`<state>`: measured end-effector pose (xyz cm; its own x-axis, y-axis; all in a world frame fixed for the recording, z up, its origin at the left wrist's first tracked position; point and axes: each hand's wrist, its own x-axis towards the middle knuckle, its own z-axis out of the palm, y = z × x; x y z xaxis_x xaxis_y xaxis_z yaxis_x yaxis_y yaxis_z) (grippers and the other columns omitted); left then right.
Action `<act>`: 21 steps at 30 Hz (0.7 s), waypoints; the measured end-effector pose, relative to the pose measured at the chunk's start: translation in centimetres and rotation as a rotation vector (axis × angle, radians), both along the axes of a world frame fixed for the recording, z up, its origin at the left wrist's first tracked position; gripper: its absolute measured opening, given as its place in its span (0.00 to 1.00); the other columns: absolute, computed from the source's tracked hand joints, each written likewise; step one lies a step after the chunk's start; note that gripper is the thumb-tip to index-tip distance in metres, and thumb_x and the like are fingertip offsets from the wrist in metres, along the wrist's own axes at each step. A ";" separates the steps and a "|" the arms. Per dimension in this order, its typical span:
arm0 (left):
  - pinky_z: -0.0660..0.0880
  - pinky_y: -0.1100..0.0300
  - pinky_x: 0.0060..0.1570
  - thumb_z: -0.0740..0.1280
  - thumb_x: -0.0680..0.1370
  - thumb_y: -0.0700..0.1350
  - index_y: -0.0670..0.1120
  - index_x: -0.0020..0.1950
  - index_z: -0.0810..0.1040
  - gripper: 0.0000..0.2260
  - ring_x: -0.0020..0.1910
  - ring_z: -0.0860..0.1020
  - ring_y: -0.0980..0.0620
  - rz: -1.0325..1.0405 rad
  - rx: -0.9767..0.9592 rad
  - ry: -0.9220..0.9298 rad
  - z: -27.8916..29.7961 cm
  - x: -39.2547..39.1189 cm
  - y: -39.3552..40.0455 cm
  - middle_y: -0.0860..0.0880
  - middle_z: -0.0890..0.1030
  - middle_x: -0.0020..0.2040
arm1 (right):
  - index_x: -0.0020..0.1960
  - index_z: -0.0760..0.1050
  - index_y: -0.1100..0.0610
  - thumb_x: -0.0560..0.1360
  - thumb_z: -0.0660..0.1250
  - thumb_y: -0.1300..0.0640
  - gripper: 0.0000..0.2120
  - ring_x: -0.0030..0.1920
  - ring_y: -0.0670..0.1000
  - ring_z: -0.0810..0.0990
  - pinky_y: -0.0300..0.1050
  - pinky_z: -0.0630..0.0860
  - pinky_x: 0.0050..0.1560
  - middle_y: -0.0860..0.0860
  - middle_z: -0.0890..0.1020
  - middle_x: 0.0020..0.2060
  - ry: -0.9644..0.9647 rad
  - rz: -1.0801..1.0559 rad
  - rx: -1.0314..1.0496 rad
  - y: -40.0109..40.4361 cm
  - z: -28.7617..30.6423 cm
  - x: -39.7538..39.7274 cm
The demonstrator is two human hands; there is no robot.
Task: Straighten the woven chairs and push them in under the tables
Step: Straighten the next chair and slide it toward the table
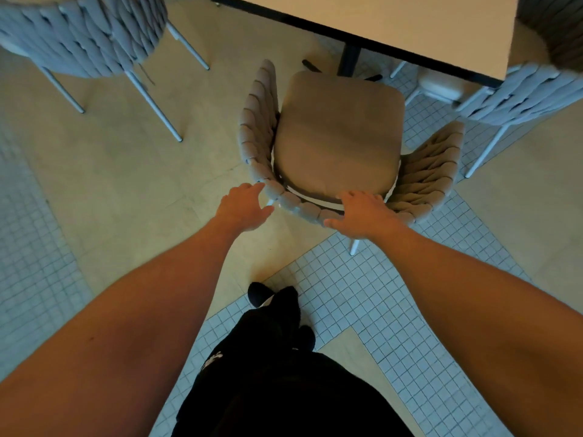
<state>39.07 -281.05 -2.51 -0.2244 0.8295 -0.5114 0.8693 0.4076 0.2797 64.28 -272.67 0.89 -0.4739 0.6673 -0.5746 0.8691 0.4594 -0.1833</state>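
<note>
Right hand (pixel 366 212) resting on the tan woven chair's (pixel 339 137) backrest, fingers spread. Left hand (pixel 244 208) just beside it, fingers relaxed, holding nothing. Seat front just under the table (pixel 410 23) edge.

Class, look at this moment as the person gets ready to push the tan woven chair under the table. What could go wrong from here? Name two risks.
1. Only the right hand rests on the tan woven chair; the left hand is beside its back, so an uneven push may twist it.
2. The chair sits angled to the table; pushed straight, its right arm may bump the grey woven chair alongside.
</note>
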 end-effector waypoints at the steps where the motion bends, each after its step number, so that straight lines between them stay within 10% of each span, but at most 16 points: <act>1: 0.66 0.43 0.71 0.64 0.81 0.58 0.50 0.81 0.60 0.31 0.74 0.66 0.39 0.032 0.014 -0.015 0.2 -0.9 -0.1 0.43 0.66 0.77 | 0.76 0.63 0.55 0.79 0.64 0.35 0.34 0.71 0.60 0.69 0.61 0.64 0.72 0.57 0.73 0.71 0.012 0.017 0.000 0.4 0.5 -1.2; 10: 0.65 0.45 0.72 0.63 0.80 0.61 0.49 0.80 0.62 0.32 0.74 0.66 0.40 0.349 0.000 -0.033 2.6 -10.8 -4.2 0.42 0.67 0.76 | 0.63 0.70 0.53 0.75 0.65 0.32 0.27 0.63 0.59 0.74 0.58 0.69 0.63 0.53 0.77 0.59 0.107 0.205 -0.005 2.5 2.7 -14.3; 21: 0.65 0.43 0.71 0.62 0.80 0.63 0.50 0.81 0.60 0.32 0.74 0.66 0.40 0.560 -0.015 0.057 6.4 -18.9 -8.0 0.44 0.66 0.77 | 0.77 0.63 0.55 0.76 0.66 0.32 0.39 0.75 0.62 0.64 0.62 0.63 0.72 0.56 0.68 0.75 0.086 0.404 -0.023 3.5 3.5 -26.6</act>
